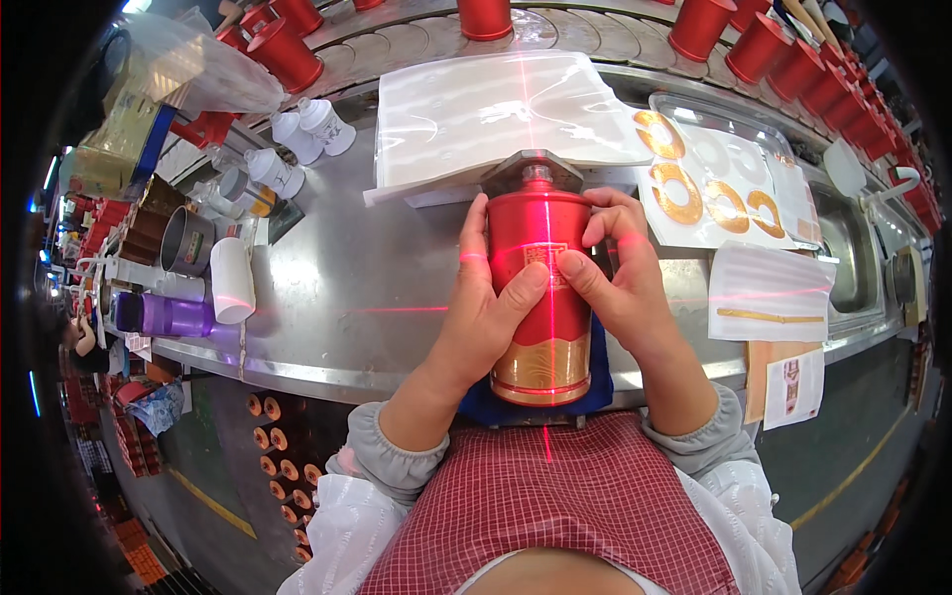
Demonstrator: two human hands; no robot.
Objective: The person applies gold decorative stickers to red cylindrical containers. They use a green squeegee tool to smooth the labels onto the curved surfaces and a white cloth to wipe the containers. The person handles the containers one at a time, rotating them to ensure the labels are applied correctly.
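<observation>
A red bottle [540, 327] with a gold band near its base lies lengthwise on a blue pad [599, 382] at the front edge of a steel workbench [367, 297], its neck resting in a grey holder [535, 171]. My left hand [483, 317] grips its left side, thumb pressing a small gold label on the front. My right hand [620, 278] holds the right side, thumb and forefinger on the same label. A red laser cross runs along the bottle and across the bench.
White film sheets [496, 114] lie behind the holder. A clear tray with gold ring stickers [709, 188] sits at right, paper strips [769, 293] below it. Red cups [288, 50] line a conveyor at the back. White caps [297, 134], a white cylinder [233, 280] and a purple bottle [169, 315] stand at left.
</observation>
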